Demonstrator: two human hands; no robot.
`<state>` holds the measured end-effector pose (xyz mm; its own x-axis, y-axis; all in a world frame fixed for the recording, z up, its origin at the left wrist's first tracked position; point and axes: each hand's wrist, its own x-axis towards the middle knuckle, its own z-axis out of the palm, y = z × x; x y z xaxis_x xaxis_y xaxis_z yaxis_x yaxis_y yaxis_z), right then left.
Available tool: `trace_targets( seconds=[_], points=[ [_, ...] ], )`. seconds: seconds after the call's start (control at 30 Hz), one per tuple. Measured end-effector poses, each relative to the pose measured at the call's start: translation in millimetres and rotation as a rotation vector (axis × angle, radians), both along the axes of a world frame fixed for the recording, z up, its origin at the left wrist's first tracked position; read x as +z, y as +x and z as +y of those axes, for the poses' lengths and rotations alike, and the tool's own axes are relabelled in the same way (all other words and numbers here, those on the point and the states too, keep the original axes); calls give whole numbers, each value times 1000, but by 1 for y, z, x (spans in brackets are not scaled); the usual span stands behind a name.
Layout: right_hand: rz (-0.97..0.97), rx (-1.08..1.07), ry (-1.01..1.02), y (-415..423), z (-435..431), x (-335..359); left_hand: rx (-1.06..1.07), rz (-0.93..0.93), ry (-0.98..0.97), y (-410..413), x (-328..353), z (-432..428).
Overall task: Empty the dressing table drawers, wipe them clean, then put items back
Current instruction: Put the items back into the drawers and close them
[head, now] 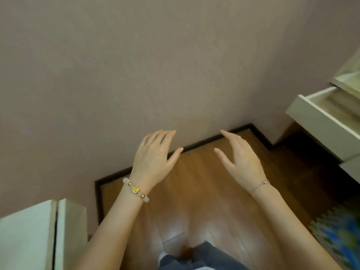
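Seen from above, looking down at a corner of a room. Both hands bare and holding nothing, raised over the floor in front of the wall. Left hand (155, 158) palm down, fingers loosely spread and slack, thumb out to the side; right hand (240, 158) turned edge-on, fingers straight and together, thumb apart, likewise gripping nothing. Hands near each other but not touching.

On the left wrist, a beaded bracelet (135, 190): round pale pink beads, small gold balls, one square gold bead with a raised pattern too small to read. On the right wrist, a thin metal chain bracelet (260, 186) with a small clasp.

Wall (136, 65) matte, plain mauve-grey, finely grained like wallpaper. Dark narrow skirting board (204, 142) along its foot, stepping round the corner. Floor (194, 191) of glossy warm-brown wood planks, with soft light reflections.

At the right edge, the dressing table drawer (329, 117) pulled out: smooth white front and rim, light wood-grain base, the visible part of the inside bare. Above it, part of a second pale drawer (348, 78), blurred, contents unclear.

At the lower left corner, white smooth cabinet (29, 234) with a dark vertical gap between two panels. At the lower right corner, patterned mat (339, 236) in blue, green and white, blurred. At the bottom edge, blue denim trouser leg (204, 256).

No legible writing anywhere.
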<state>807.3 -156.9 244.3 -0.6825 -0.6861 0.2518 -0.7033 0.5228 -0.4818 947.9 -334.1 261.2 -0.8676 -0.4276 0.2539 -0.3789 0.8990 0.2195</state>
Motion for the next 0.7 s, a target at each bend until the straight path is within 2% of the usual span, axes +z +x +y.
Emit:
trace_targets(
  seconds=[0.43,0.7],
  points=[
    [-83,-413,60,-80,139,-22,-419,-59,37,-167,-24,106],
    [-132,-659,58,-140,193,-32,-655,-114,67,-278,-38,150]
  ],
)
